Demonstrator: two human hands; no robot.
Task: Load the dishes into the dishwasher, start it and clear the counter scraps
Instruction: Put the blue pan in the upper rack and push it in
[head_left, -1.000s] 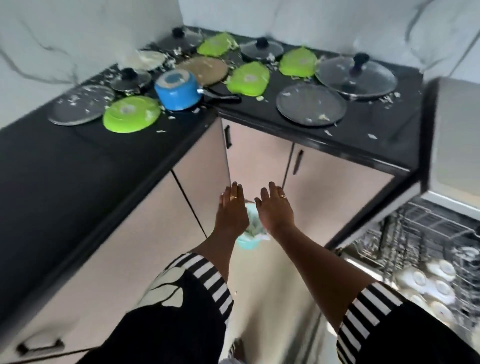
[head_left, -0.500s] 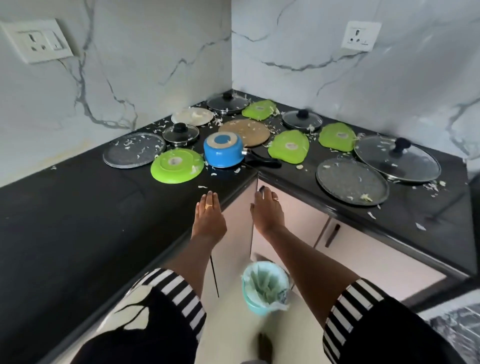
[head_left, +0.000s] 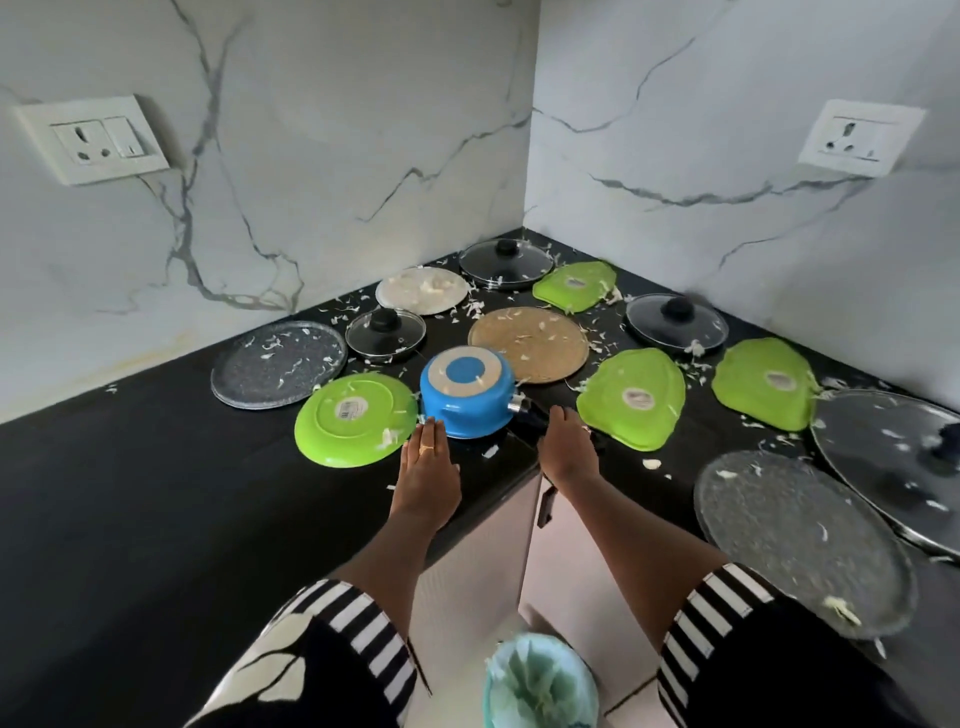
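Centre frame, the upturned blue metal saucepan (head_left: 464, 397) sits on the black counter (head_left: 156, 493) among pale scraps (head_left: 490, 451). My left hand (head_left: 427, 470) lies flat, fingers (head_left: 430, 434) straight, tips just beside its wall. My right hand (head_left: 569, 452) covers its black handle (head_left: 522, 414); closed or not, I can't tell. I judge it light, rigid, slick-sided: take the handle, steady the wall.

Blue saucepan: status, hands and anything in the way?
Left hand open, beside the blue saucepan. Right hand over its handle, grip unclear. Saucepan upside down, green plate close beside, scraps around.
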